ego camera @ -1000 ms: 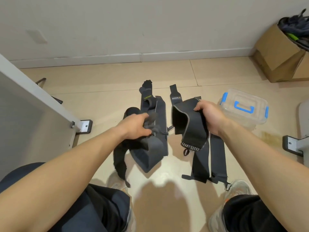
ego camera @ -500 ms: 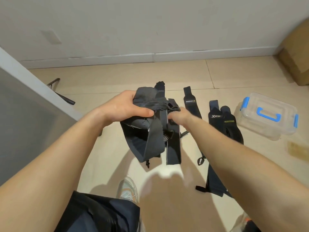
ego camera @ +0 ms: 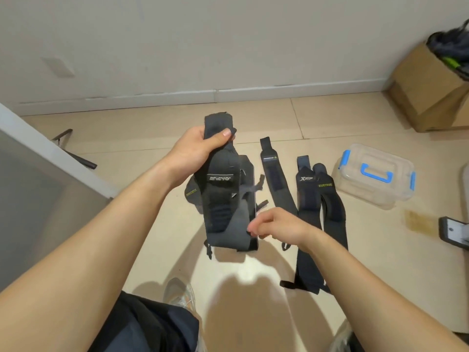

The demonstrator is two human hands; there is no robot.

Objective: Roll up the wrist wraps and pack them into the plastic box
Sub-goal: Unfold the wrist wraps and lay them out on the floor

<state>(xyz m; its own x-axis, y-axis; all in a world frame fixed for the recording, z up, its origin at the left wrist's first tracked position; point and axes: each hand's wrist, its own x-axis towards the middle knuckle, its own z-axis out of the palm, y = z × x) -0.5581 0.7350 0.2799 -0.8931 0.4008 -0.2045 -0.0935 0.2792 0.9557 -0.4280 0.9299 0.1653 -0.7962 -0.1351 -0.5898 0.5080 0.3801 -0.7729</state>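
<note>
Black held wraps (ego camera: 220,199): bunch of straps hanging clear of the floor in front of me, white logo patch facing me, small loops dangling at the bottom.
left hand (ego camera: 200,148): my fingers and thumb are curled round the top end of the held wraps; a short end sticks up above my fist.
right hand (ego camera: 276,227): fingertips bunched together, pinching the lower right edge of the held wraps; a bit blurry there.
single wrap (ego camera: 275,179): flat on the tile floor (ego camera: 368,250), just right of the held wraps, running away from me.
wrap pair (ego camera: 319,207): two more side by side and touching, between the single wrap and the plastic box, logos at the far ends.
plastic box (ego camera: 368,196): clear, on the floor at right, near the wrap pair but apart; lid on, blue handle, blue latches.
cardboard box (ego camera: 429,92): far right by the wall, dark stuff sticking out the top.
shoe (ego camera: 179,293): mine, on the floor below the held wraps.
</note>
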